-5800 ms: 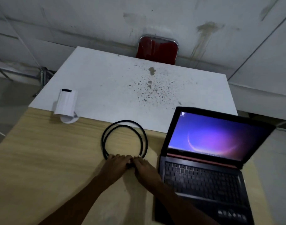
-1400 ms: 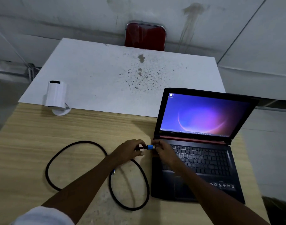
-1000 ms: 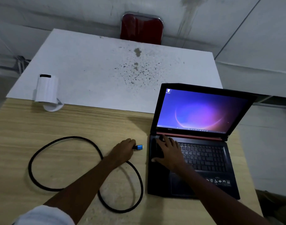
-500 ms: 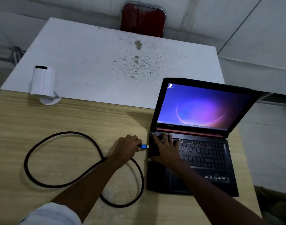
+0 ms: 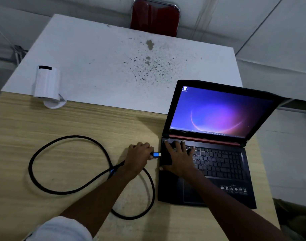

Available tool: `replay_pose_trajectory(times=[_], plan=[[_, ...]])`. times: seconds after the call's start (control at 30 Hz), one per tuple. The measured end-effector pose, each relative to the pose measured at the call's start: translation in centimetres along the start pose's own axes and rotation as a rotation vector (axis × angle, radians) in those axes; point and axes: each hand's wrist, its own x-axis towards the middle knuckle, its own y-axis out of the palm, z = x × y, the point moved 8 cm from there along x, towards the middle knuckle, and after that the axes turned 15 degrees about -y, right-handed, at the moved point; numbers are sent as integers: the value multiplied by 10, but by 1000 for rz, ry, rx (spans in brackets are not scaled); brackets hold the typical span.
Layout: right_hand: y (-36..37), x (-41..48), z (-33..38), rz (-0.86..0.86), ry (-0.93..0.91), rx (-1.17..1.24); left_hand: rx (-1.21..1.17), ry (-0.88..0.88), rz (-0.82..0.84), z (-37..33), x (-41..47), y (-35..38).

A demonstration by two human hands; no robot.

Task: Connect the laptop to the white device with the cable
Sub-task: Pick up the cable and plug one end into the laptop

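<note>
Since half a second ago our left hand (image 5: 139, 158) has brought the blue plug (image 5: 155, 155) closer to the laptop's side. At upper left stands one white device (image 5: 47, 84); one black cable (image 5: 69, 165) loops mid-left, clamped in our left fingers. Our right hand (image 5: 178, 158) lies open, bracing one laptop (image 5: 216, 164). We judge insertion is next, needing alignment with the port.

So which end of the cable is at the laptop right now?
The blue-shelled plug pinched in the left hand, right at the laptop's left edge. The other blue end lies on the wood by the left forearm.
</note>
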Motion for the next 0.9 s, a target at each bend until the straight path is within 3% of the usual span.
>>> replay_pose_trajectory(times=[0.27,0.5,0.9], plan=[[2,1,0,18,-5,-4,10,18,22,-3,-2,2],[3,1,1,19,-12,-6,-84,-34,193,-2,-2,10],[-1,-1,3,19,-25,-22,-58,-34,211,3,1,14]])
